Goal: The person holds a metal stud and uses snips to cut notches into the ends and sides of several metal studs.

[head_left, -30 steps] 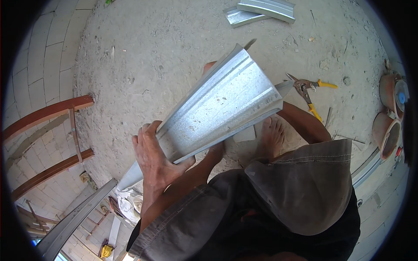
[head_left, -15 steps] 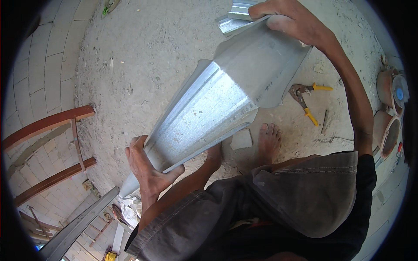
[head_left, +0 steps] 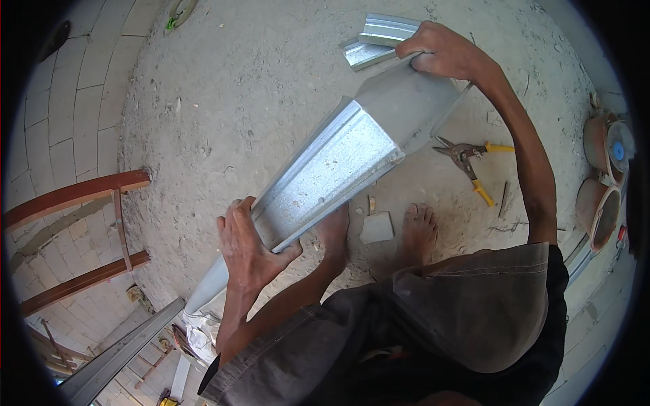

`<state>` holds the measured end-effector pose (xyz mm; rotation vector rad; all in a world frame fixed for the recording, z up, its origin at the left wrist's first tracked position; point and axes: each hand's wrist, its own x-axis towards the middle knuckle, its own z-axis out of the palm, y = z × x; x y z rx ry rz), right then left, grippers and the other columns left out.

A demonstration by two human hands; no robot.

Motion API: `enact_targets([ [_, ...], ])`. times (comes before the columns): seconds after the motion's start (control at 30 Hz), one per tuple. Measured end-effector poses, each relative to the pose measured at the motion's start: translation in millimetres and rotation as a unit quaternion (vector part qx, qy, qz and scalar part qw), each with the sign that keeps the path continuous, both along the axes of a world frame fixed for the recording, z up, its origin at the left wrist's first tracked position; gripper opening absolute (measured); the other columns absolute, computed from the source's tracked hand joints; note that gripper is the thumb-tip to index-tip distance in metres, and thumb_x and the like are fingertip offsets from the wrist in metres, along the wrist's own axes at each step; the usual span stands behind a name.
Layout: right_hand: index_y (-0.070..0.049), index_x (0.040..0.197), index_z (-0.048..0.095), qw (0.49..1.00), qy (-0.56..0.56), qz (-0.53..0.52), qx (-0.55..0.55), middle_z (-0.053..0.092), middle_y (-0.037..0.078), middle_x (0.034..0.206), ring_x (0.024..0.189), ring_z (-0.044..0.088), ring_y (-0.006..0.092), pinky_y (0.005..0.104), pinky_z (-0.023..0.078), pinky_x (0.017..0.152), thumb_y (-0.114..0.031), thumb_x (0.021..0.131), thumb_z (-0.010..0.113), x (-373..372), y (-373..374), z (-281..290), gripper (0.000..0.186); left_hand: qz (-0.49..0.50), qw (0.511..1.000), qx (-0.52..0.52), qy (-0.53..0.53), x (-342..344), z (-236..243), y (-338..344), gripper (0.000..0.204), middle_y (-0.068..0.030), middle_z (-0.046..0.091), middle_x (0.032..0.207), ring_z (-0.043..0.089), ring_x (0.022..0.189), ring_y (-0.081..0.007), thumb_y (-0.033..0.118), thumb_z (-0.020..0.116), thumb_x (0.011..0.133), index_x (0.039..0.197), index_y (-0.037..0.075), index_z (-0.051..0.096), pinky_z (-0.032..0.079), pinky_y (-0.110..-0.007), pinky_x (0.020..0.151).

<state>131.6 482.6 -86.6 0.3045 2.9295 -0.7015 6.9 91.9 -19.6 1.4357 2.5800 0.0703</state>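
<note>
Between my hands is a long galvanized sheet-metal channel [head_left: 328, 172], slanting from lower left to upper right. Its middle is shiny and ridged, while the far part is a dull grey folded face. My left hand [head_left: 250, 247] is wrapped round the near part, fingers over one edge and thumb at the other. At the far end, my right hand [head_left: 443, 53] grips the grey edge. Two short bent metal offcuts [head_left: 389, 30] lie just beyond that hand. Right of the channel, yellow-handled tin snips [head_left: 466, 159] rest on the floor with their blades apart.
A pale tile piece [head_left: 376, 228] lies between my bare feet. Buckets [head_left: 599, 210] stand at the far right. Reddish-brown metal bars [head_left: 81, 196] and a block wall [head_left: 64, 101] are at the left. A grey metal rail [head_left: 128, 348] runs across the lower left.
The channel has tilted and narrowed in view, its far end coming lower. My right hand has come down with it, my left has shifted right, and the snips' blades now show more fully.
</note>
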Motion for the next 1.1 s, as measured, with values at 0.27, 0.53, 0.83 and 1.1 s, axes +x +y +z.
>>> enact_targets([
  [0.27,-0.001,0.099,0.068,0.993,0.010,-0.032,0.110,0.060,0.015,0.098,0.095,0.056,0.0258,0.0382,0.046,0.087,-0.016,0.077,0.050,14.8,2.1,23.9,0.032,0.001,1.000,-0.005,-0.020,3.4,-3.1,-1.9,0.082,-0.0167,0.050,0.103,0.051,0.096,-0.0339,0.029,0.081,0.048,0.115,-0.001,0.044,0.035,-0.045,0.084],
  [0.53,-0.002,0.115,0.058,0.781,0.090,-0.216,-0.580,0.057,0.011,0.112,0.102,0.053,0.0241,0.0340,0.040,0.094,-0.028,0.083,0.057,-47.3,-166.4,-133.3,0.042,0.032,0.998,0.011,-0.055,12.8,21.6,10.2,0.082,-0.0167,0.049,0.102,0.050,0.097,-0.0340,0.029,0.078,0.048,0.116,0.000,0.044,0.035,-0.046,0.087],
  [0.83,-0.004,0.098,0.071,0.991,0.000,-0.003,0.131,0.066,0.014,0.089,0.087,0.060,0.0290,0.0403,0.047,0.086,-0.012,0.075,0.052,5.6,-5.4,4.0,0.030,-0.002,1.000,0.010,-0.021,3.4,-22.6,-6.2,0.082,-0.0183,0.050,0.104,0.051,0.096,-0.0356,0.026,0.079,0.050,0.118,-0.001,0.042,0.037,-0.048,0.086],
  [1.1,0.003,0.089,0.069,0.957,0.078,-0.099,-0.261,0.064,0.017,0.082,0.080,0.060,0.0235,0.0357,0.047,0.076,-0.015,0.067,0.053,5.8,-20.9,-34.2,0.033,0.001,0.998,0.028,-0.054,3.2,7.8,2.7,0.080,-0.0176,0.051,0.103,0.050,0.092,-0.0363,0.024,0.080,0.051,0.118,0.000,0.043,0.040,-0.048,0.081],
])
